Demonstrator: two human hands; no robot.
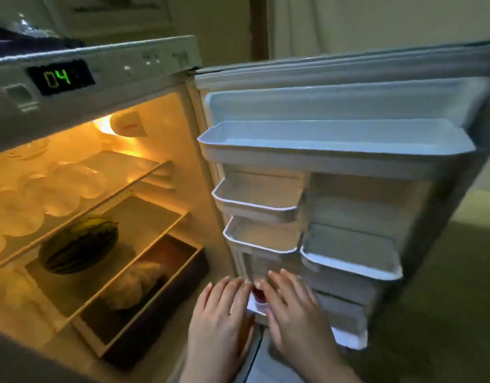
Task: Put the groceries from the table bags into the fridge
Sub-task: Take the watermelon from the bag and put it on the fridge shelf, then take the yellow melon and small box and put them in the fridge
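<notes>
The fridge stands open, its door [348, 106] swung to the right. My left hand [221, 313] and my right hand [290, 305] reach side by side to the lowest door rack [346, 338], fingers fairly straight. Between the fingertips shows a small red thing [259, 294], mostly hidden; I cannot tell what it is or whether either hand holds it. Inside the fridge a dark green watermelon [78, 244] lies on the middle shelf. A pale bagged item [139, 286] sits in the dark bottom drawer [161, 313].
The top shelf [105, 194] carries several pale round packs and a flat tray. The door racks [335, 145] above my hands hold nothing visible. A green display [57, 78] reads 04 on the control panel. Dim floor lies to the right.
</notes>
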